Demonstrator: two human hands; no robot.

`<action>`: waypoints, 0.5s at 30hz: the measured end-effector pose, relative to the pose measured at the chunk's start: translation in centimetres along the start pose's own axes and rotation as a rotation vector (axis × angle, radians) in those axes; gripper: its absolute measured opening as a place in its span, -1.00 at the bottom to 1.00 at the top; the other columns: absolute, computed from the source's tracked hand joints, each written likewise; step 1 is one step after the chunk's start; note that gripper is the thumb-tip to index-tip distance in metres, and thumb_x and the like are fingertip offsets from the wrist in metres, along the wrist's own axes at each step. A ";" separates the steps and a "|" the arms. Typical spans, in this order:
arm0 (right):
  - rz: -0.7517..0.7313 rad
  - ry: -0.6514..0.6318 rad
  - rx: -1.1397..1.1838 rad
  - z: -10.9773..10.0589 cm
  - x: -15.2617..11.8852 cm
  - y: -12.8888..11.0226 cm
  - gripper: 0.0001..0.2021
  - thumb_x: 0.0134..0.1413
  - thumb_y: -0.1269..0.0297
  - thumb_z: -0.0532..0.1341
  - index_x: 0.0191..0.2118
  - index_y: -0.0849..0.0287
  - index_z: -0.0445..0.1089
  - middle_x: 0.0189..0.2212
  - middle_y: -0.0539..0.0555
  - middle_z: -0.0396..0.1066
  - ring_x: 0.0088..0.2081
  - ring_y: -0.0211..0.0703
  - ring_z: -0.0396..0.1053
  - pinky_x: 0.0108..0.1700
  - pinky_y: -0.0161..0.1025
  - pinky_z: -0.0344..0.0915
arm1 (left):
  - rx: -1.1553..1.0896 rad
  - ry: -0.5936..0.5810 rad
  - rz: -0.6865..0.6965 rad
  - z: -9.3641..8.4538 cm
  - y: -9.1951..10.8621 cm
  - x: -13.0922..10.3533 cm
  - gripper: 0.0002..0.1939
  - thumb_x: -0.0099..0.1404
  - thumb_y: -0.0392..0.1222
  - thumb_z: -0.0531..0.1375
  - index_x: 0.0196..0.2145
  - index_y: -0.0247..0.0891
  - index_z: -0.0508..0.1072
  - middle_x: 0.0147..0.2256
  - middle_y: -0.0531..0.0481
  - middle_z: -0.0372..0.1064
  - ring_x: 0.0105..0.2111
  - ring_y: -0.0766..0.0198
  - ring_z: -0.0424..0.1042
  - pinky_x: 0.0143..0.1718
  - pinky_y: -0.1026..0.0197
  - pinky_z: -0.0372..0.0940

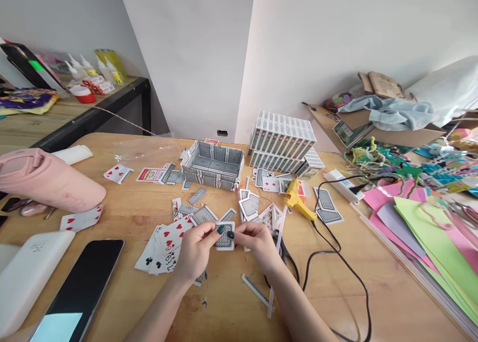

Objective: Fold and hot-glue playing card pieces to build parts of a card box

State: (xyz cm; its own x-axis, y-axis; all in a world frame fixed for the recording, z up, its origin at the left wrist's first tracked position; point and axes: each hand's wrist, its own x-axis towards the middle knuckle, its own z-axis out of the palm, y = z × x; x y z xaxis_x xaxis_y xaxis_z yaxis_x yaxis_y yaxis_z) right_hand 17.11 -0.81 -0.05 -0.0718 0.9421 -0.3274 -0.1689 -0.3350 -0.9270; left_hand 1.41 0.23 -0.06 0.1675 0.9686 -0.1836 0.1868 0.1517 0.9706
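Observation:
My left hand [197, 247] and my right hand [257, 240] meet near the middle of the table, pinching a small patterned card piece [224, 241] between thumbs and fingers, one hand on each side. Beyond them stands an open box built from playing cards [212, 164]. Loose face-up cards [164, 245] lie under and left of my left hand. Cut card strips [197, 196] are scattered between my hands and the box. A yellow glue gun [298, 201] with a black cord rests right of my right hand. Black scissors [286, 260] lie partly hidden beside my right forearm.
Stacked card packs [282, 140] stand at the back. At left are a pink tumbler [48, 180], a black phone [80, 287] and a white case [35, 277]. Toward the right sit a power strip [343, 185], coloured paper sheets [433, 252] and a cluttered cardboard box [396, 133].

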 end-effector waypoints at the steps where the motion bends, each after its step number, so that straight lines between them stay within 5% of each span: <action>1: 0.006 0.006 0.005 0.0 0.0 0.0 -0.78 -0.34 0.18 0.39 -0.59 0.24 0.45 -0.69 -0.04 0.35 -0.58 -0.30 0.23 -0.49 -0.34 0.12 | -0.001 -0.004 0.002 0.0 0.0 0.0 -0.67 0.10 -0.04 0.13 -0.65 -0.24 0.15 -0.64 0.14 -0.03 -0.58 0.37 -0.01 -0.55 0.32 -0.07; 15: 0.008 0.060 0.056 -0.1 0.3 0.6 -0.78 -0.38 0.22 0.40 -0.66 0.23 0.40 -0.71 -0.05 0.32 -0.61 -0.35 0.15 -0.52 -0.34 0.03 | 0.013 -0.022 0.004 0.5 0.1 0.0 -0.67 0.19 0.02 0.07 -0.58 -0.25 0.19 -0.61 0.15 -0.05 -0.57 0.38 -0.04 -0.56 0.32 -0.08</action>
State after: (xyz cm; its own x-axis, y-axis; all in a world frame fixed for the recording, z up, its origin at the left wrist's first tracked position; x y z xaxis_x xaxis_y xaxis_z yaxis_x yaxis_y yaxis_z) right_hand 17.10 -0.68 -0.74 -0.0141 0.9379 -0.3466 -0.2237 -0.3408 -0.9131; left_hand 1.93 0.17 -0.07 0.1895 0.9647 -0.1831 0.1983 0.1450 0.9694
